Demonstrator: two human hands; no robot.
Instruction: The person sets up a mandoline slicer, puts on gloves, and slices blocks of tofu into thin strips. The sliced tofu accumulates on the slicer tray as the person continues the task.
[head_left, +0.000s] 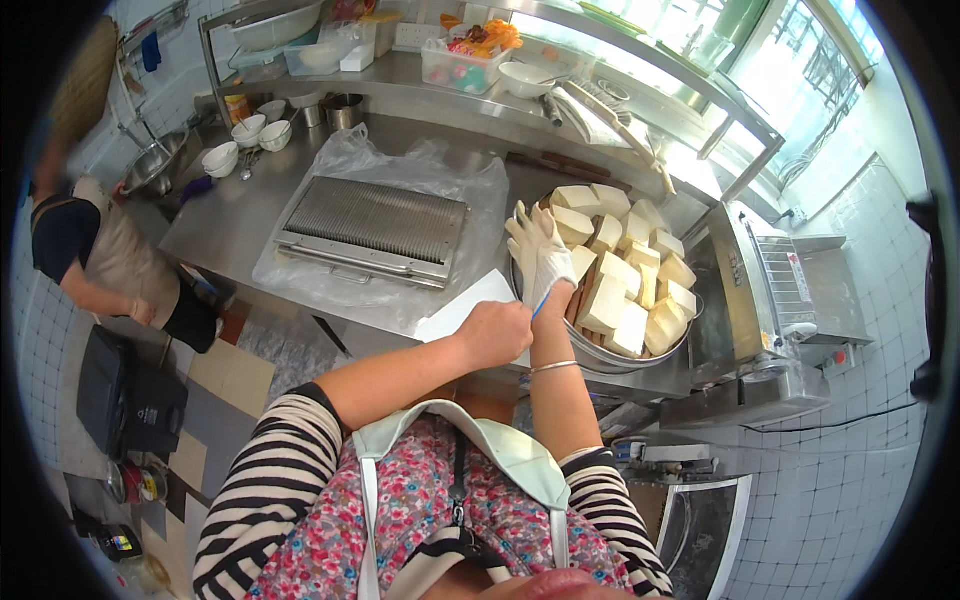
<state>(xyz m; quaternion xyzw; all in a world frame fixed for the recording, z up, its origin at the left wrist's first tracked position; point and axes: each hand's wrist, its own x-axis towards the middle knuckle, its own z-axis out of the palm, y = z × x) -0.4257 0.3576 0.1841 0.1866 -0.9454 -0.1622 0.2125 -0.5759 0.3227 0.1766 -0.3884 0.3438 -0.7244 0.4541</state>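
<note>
My right hand wears a white knit glove, its fingers extended and slightly apart above the left rim of a large round metal pan. My bare left hand is closed at the wrist of that glove, gripping the blue-edged glove cuff. Several thick cream-coloured food blocks are piled in the pan on brown slats. Beside my left hand, partly hidden by it, lies a flat white thing; I cannot tell what it is.
A ridged metal plate with a handle rests on clear plastic sheeting on the steel counter. White bowls stand behind it. A steel shelf overhangs the back. Another person stands at left; a metal machine is at right.
</note>
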